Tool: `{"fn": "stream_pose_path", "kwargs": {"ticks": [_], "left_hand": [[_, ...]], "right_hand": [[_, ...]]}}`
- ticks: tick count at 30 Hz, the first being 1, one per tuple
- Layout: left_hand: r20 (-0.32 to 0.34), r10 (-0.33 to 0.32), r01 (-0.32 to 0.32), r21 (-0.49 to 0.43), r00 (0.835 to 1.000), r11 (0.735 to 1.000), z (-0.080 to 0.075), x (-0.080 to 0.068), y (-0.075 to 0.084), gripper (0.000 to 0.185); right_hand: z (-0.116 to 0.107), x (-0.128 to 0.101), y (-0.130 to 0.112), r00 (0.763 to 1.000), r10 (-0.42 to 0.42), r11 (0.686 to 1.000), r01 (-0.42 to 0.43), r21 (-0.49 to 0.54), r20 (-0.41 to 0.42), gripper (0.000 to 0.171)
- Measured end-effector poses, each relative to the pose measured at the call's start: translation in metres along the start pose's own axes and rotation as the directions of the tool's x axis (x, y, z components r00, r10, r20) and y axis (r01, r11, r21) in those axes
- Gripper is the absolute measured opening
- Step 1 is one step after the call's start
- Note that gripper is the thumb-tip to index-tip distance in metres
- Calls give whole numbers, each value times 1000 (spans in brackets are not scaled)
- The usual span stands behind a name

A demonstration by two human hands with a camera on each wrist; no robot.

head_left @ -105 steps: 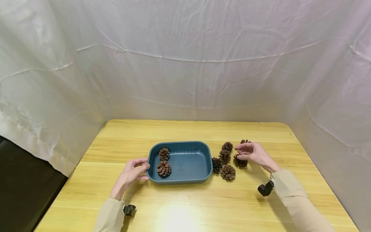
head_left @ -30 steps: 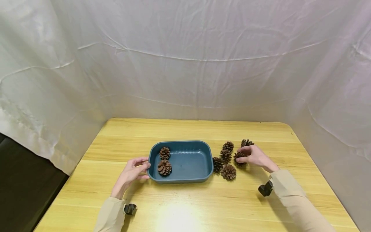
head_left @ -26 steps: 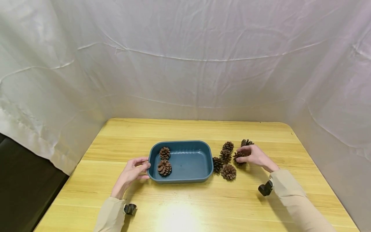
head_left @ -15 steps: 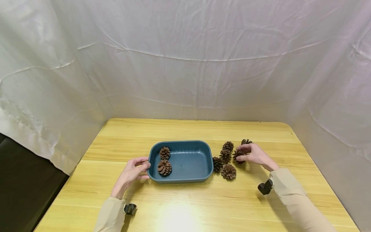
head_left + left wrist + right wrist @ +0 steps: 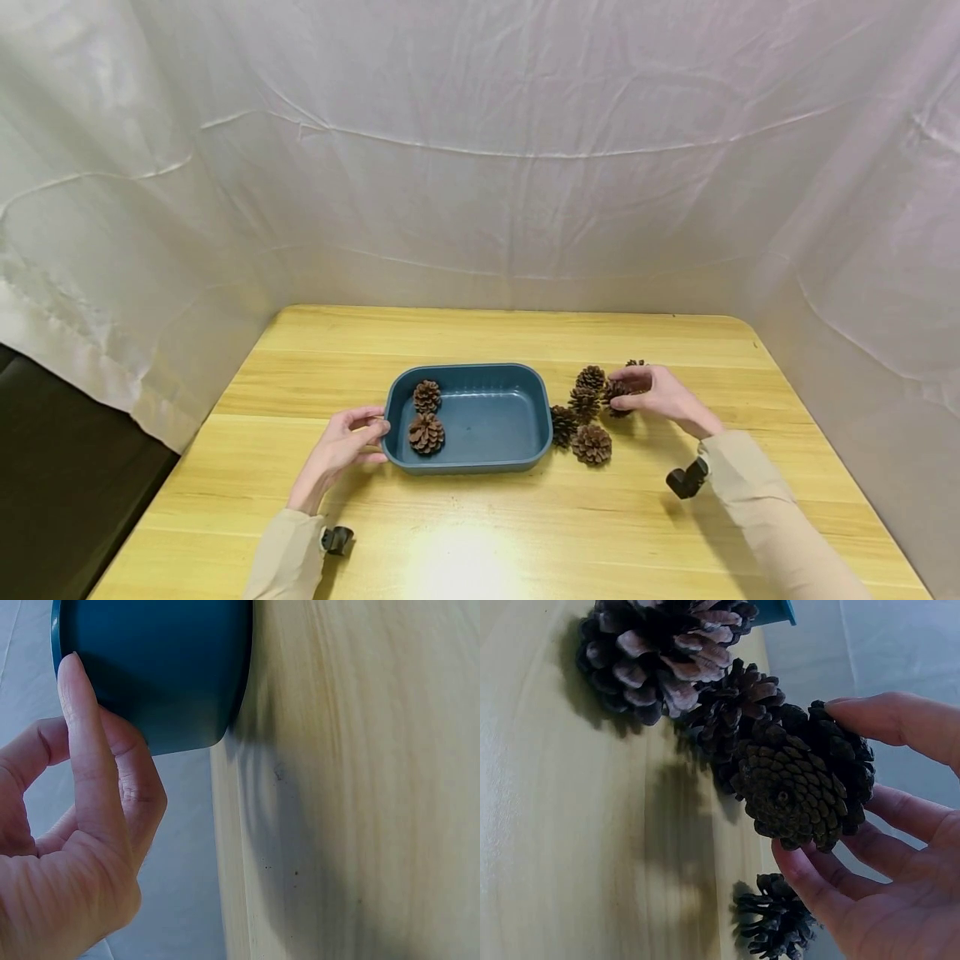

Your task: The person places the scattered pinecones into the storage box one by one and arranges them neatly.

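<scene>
A teal tray (image 5: 525,392) lies mid-table with two pine cones (image 5: 426,414) in its left end. My left hand (image 5: 347,437) rests at the tray's left end; in the left wrist view one straight finger (image 5: 84,742) touches the tray's outer wall (image 5: 165,667). My right hand (image 5: 654,393) pinches a dark pine cone (image 5: 616,392) between thumb and fingers, a little above the table. The right wrist view shows this held cone (image 5: 799,780) base-on, with the fingers (image 5: 889,720) curled round it.
Loose pine cones lie right of the tray: one at the back (image 5: 590,377), one below it (image 5: 582,404), one against the tray (image 5: 561,425), one in front (image 5: 591,444), one partly hidden behind my right hand (image 5: 636,364). White sheeting walls the wooden table (image 5: 480,517).
My right hand came down on a cone right of the tray, closed its fingers on it and raised it slightly up and to the left. The left hand and the tray stayed put.
</scene>
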State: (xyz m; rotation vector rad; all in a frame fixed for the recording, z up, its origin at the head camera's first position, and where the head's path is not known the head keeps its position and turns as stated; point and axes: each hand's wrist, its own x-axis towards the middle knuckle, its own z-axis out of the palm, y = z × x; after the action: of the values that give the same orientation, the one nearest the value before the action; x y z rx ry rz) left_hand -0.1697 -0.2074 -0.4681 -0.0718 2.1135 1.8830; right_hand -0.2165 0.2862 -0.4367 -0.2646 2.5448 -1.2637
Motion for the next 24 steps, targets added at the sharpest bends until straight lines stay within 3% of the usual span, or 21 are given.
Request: {"fn": "stream_pose_path", "kwargs": {"ticks": [24], "left_hand": [[10, -5, 5, -4, 1000, 1000, 0, 0, 1, 49]], "right_hand": [[-1, 6, -22, 998, -46, 998, 44, 46, 43, 59]]}}
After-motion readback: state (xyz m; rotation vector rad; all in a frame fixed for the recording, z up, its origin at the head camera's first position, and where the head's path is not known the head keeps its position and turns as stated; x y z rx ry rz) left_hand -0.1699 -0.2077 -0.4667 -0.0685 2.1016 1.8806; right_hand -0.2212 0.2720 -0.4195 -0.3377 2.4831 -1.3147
